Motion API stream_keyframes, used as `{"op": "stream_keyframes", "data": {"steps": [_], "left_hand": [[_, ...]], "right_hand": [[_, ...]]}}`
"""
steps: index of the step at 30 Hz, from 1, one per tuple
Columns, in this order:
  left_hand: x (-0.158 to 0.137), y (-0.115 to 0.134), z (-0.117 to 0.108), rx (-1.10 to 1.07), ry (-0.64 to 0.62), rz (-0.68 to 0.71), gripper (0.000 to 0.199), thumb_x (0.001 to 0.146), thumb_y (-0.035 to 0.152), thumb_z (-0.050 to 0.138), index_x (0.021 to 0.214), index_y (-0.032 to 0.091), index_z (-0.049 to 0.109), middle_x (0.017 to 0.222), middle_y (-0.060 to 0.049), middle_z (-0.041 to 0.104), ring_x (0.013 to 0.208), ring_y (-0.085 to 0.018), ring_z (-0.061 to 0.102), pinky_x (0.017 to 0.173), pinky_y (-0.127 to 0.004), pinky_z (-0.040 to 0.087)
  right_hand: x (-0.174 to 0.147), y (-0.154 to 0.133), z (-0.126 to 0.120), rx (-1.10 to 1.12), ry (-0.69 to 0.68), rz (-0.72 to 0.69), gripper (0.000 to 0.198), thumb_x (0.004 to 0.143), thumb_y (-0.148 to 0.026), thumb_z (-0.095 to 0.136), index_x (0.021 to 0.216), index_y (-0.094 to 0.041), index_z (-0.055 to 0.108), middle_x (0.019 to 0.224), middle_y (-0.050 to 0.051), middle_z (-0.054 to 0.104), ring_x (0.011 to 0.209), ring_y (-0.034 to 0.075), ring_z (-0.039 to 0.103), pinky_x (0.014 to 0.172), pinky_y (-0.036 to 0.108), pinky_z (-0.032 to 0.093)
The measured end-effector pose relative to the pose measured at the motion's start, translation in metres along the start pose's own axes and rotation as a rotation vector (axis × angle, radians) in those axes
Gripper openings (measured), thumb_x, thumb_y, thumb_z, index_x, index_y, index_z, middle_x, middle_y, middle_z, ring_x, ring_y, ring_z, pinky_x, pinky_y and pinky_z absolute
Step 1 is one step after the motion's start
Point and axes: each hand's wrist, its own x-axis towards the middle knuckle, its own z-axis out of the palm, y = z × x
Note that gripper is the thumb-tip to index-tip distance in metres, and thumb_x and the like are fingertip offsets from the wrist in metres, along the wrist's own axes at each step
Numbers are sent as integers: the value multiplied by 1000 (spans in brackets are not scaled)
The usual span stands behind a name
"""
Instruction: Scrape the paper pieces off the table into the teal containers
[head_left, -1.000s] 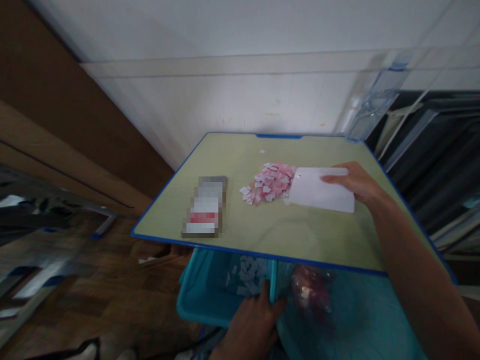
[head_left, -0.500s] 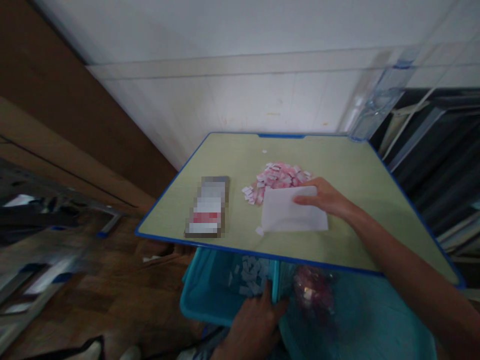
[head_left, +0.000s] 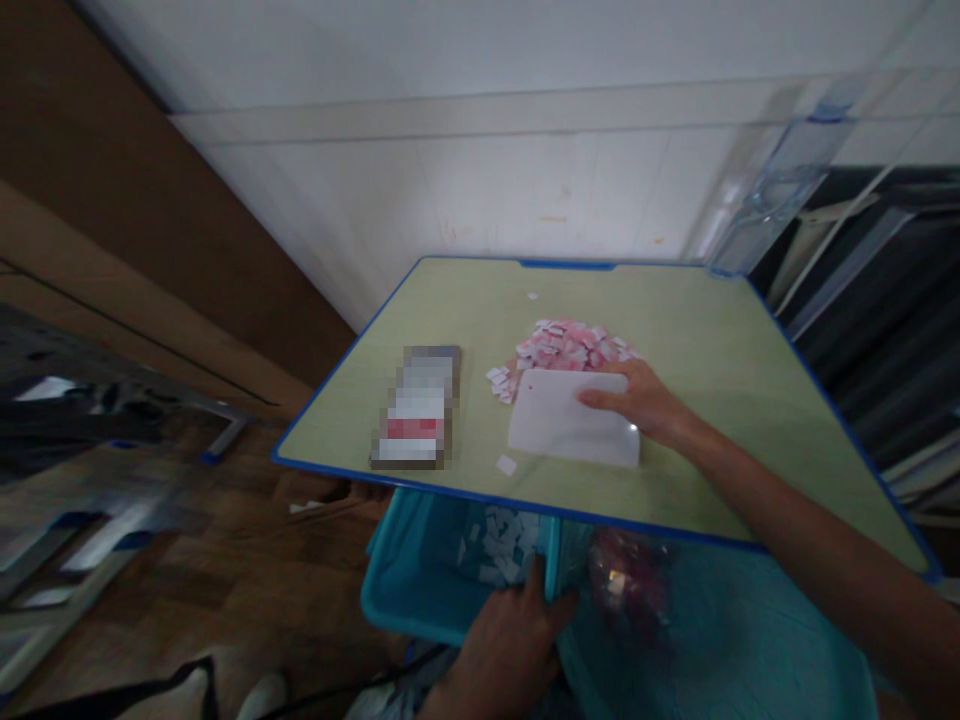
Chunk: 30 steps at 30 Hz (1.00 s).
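My right hand (head_left: 641, 402) pinches the top edge of a white flat scraper (head_left: 574, 425), which has a small hole at its upper left corner. The scraper leans on the table just in front of a heap of small pink and white paper pieces (head_left: 566, 345). One loose white piece (head_left: 506, 465) lies by the scraper's lower left corner. Below the table edge, my left hand (head_left: 514, 635) is closed over the rim where a smaller teal bin (head_left: 420, 615) meets a larger teal tub (head_left: 765, 620). Small white pieces (head_left: 501, 540) lie inside the smaller bin.
A pixelated phone-shaped object (head_left: 416, 408) lies on the left of the blue-edged table (head_left: 690, 310). The larger tub holds a clear bag with something red (head_left: 630, 575). A large clear bottle (head_left: 772, 200) stands behind the far right corner, and a wall borders the back.
The scraper has shifted slightly left and tilted, its lower edge moving left with my right hand. The loose piece beside it has also slid left. My left hand stays on the rim.
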Motion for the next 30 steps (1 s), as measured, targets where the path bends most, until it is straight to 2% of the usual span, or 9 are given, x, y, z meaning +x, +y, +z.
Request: {"op": "stream_keyframes", "data": {"steps": [6, 13, 17, 21, 26, 30], "left_hand": [[-1, 1, 0, -12, 9, -12, 39, 78, 23, 46, 116, 31, 44, 122, -12, 40, 77, -25, 59, 64, -40, 48], [-4, 4, 1, -7, -8, -57, 45, 77, 15, 44, 119, 32, 43, 126, -14, 37, 78, -25, 59, 65, -40, 47], [-5, 5, 5, -9, -27, -68, 46, 77, 18, 46, 121, 31, 41, 130, -16, 33, 78, -25, 59, 65, -40, 47], [-5, 5, 4, -4, -44, -64, 43, 79, 23, 45, 121, 32, 41, 131, -17, 33, 76, -27, 60, 64, -42, 48], [-4, 5, -1, -4, -68, -60, 48, 78, 20, 45, 123, 33, 39, 131, -16, 32, 78, -25, 60, 66, -41, 48], [-3, 5, -1, -21, -78, -77, 47, 77, 20, 45, 122, 33, 41, 128, -13, 35, 81, -25, 59, 68, -41, 47]], "right_hand": [[-4, -8, 6, -74, -116, -64, 26, 65, -37, 61, 56, -12, 58, 51, 0, 54, 46, 7, 45, 43, 20, 33], [-6, -8, 8, -109, -176, -84, 26, 67, -37, 60, 58, -13, 57, 52, -1, 52, 46, 7, 43, 42, 19, 31], [-9, -12, 13, -124, -182, -136, 26, 67, -36, 60, 57, -13, 55, 52, -1, 51, 47, 7, 43, 42, 19, 30], [-12, -14, 17, -89, -224, -124, 27, 67, -38, 60, 57, -13, 56, 53, -1, 52, 46, 6, 44, 41, 18, 30], [-12, -14, 11, -59, -186, -96, 26, 67, -38, 61, 61, -12, 58, 57, 0, 55, 50, 8, 48, 44, 18, 34], [-10, -12, 5, -112, -126, -133, 27, 67, -39, 61, 58, -14, 58, 54, 0, 54, 49, 8, 46, 44, 19, 34]]}}
